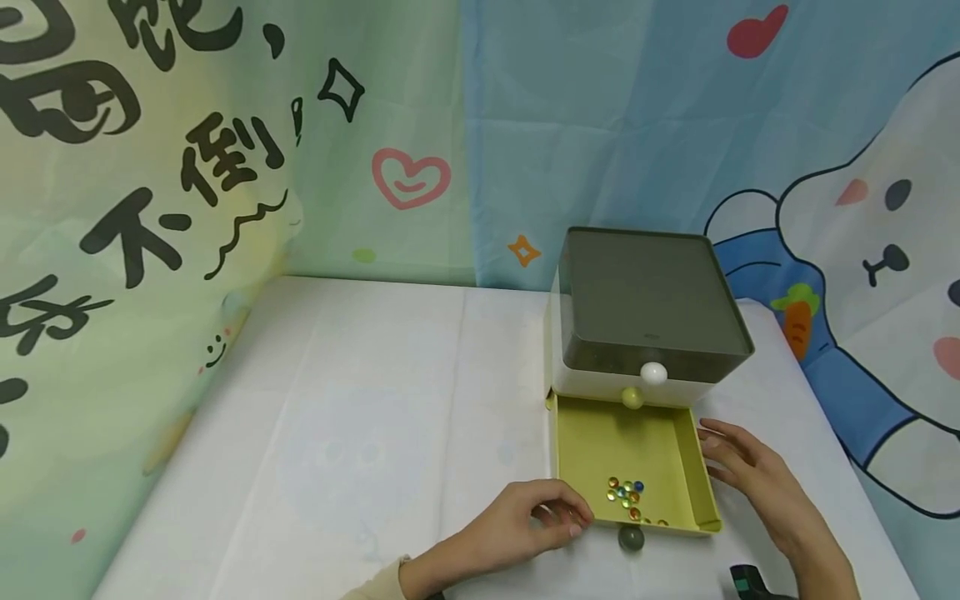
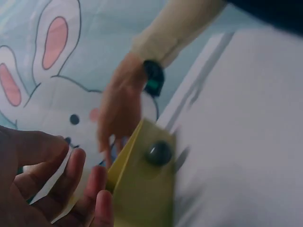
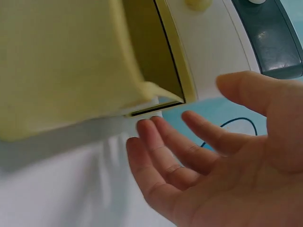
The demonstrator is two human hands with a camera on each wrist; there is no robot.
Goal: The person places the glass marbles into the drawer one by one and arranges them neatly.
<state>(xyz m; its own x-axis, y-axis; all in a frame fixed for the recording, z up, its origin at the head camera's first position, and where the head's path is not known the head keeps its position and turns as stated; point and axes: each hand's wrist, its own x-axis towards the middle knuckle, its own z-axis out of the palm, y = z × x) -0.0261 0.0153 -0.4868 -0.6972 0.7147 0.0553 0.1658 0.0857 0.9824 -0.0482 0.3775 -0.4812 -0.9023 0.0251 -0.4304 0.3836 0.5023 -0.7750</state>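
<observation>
A yellow-green drawer is pulled out of a small cabinet with a dark lid and white body. Several coloured glass marbles lie near its front wall, which bears a dark round knob. At the front left corner is my left hand, fingers loosely bent with nothing visible between them; whether the fingertips touch the drawer I cannot tell. Beside the drawer's right wall is my right hand. In the right wrist view its fingers are spread, relaxed and hold nothing.
White cloth covers the table, with a wide stretch left of the cabinet. A printed curtain hangs behind and along the sides. Above the drawer, a white knob and a yellow-green knob stick out from the cabinet's front.
</observation>
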